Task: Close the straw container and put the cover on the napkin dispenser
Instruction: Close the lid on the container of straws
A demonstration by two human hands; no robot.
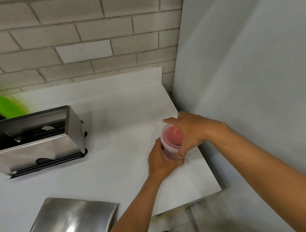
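A clear round straw container (171,140) filled with red straws stands near the counter's right edge. My left hand (161,161) wraps around its body from the near side. My right hand (190,133) lies over its top, fingers curled on the clear lid at the rim. The steel napkin dispenser (45,142) sits at the left with its top open, dark inside. Its shiny steel cover (71,224) lies flat on the counter at the front left, apart from the dispenser.
The white counter (118,107) ends at a grey wall panel (246,70) on the right and a brick wall behind. A green bottle (1,103) and dark bottles stand behind the dispenser. Floor and shoes show below the counter's front edge.
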